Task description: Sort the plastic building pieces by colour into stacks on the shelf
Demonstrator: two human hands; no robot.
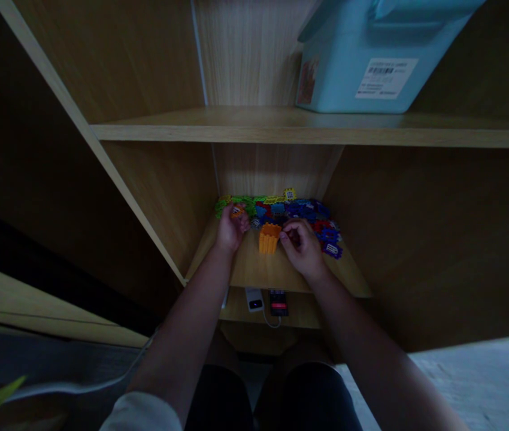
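Note:
In the middle of the lower shelf board stands a small upright box of orange interlocking plastic building blocks (267, 239), its top open. My right hand (302, 244) is at its right side, thumb and forefinger pinched at the upper right edge. My left hand (233, 228) is closed round an orange building block with a white window insert (237, 211), held up left of the box. Behind both hands lie green blocks (246, 204), a yellow block with a white window (289, 194) and a heap of blue blocks (306, 209). Red and blue pieces (327, 232) lie right of my right hand.
Overhead, a shelf board (245, 133) carries a light-blue plastic bin (339, 78) with a label. Wooden side panels (164, 185) enclose the compartment. Below are a white device (253, 299) and a dark device with a red-lit display (278, 304), with a white cable.

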